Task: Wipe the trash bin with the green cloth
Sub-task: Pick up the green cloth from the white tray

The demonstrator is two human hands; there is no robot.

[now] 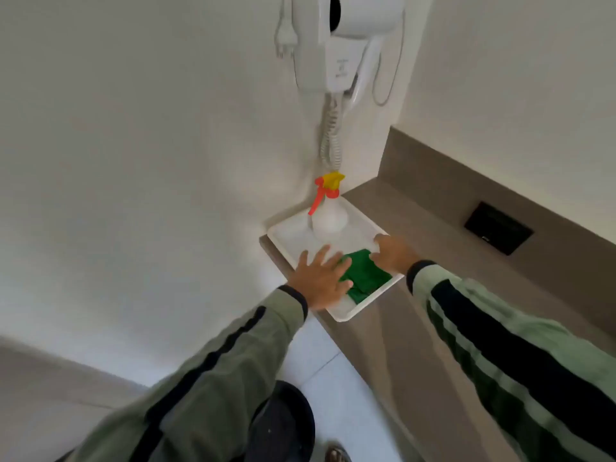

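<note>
The green cloth (365,274) lies crumpled in the near part of a white tray (346,314) on a brown counter. My left hand (320,278) hovers over the tray's left side with fingers spread, touching the cloth's left edge. My right hand (393,253) is just right of the cloth with fingers curled down near it; no grip is visible. A dark round trash bin (283,425) stands on the floor below, between my arms, partly hidden by my left sleeve.
A white spray bottle (328,218) with a red and yellow trigger stands at the tray's far end. A wall-mounted hair dryer (340,41) with a coiled cord hangs above. The brown counter (416,211) runs right, with a black panel (498,226) on its backsplash.
</note>
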